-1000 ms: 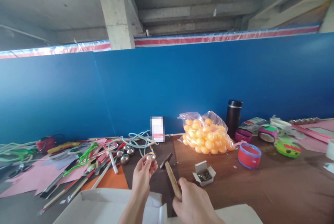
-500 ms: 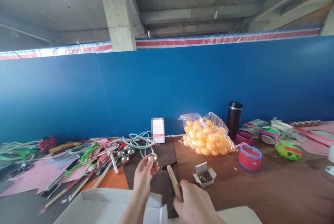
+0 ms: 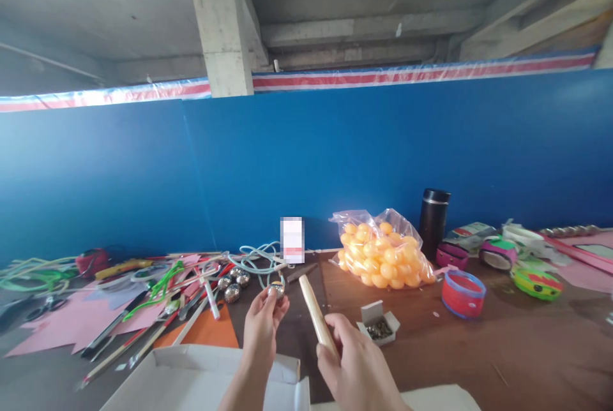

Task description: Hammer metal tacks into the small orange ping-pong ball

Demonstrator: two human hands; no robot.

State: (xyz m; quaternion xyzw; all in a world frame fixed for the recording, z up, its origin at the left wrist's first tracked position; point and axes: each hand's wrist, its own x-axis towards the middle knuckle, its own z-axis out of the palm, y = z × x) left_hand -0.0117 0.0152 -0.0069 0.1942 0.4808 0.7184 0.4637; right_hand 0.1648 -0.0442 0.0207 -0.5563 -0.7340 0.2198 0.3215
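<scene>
What the left hand (image 3: 265, 315) is pinching: silver metal ball (image 3: 276, 291), right of similar balls (image 3: 232, 294).
What the right hand (image 3: 352, 357) is gripping: hammer (image 3: 315, 310) with pale wooden handle, left of white cardboard box (image 3: 371, 313).

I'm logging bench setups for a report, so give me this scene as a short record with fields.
Left hand: holds a shiny metal ball at its fingertips
Right hand: grips a hammer by its wooden handle
Left of left hand: four more metal balls, grouped
Beside right hand: small open white box with small metal pieces
Farther back: clear bag of orange balls; dark bottle, upright
</scene>
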